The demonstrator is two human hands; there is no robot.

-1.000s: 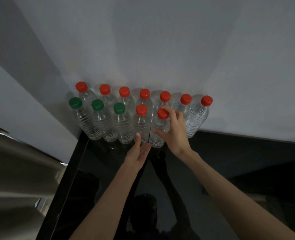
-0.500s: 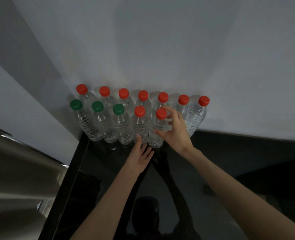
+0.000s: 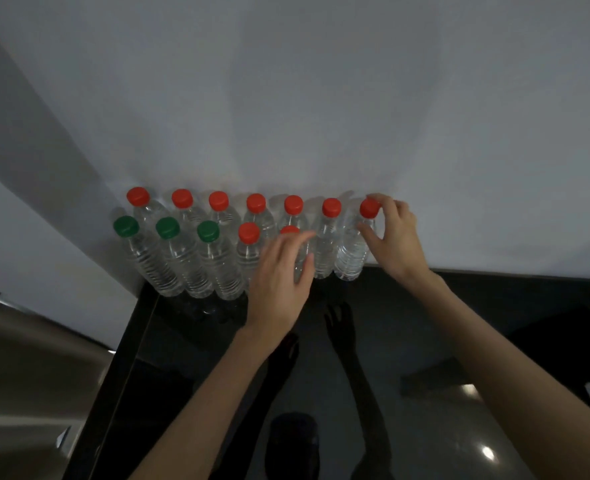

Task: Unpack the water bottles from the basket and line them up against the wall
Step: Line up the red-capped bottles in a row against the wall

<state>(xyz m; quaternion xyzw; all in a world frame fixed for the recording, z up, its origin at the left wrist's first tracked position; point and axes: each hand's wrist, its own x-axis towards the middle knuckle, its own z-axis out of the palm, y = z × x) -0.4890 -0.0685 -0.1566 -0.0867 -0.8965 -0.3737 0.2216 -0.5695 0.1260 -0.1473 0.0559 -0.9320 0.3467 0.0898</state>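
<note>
Twelve water bottles (image 3: 217, 261) stand in two rows against the wall (image 3: 321, 98); no basket visible. Right hand (image 3: 395, 240) pinches the rightmost bottle (image 3: 354, 251); left hand (image 3: 281, 271), fingers apart, rests against the near-row end bottle (image 3: 300, 258). Only final alignment appears left.

There is only one view. The camera sits on the person's head and looks forward and steeply down, close over a dark glossy counter (image 3: 373, 341). It faces a white wall (image 3: 321, 98) at the far edge. The wide lens bends the edges, and both forearms enter from the bottom of the frame.
</note>
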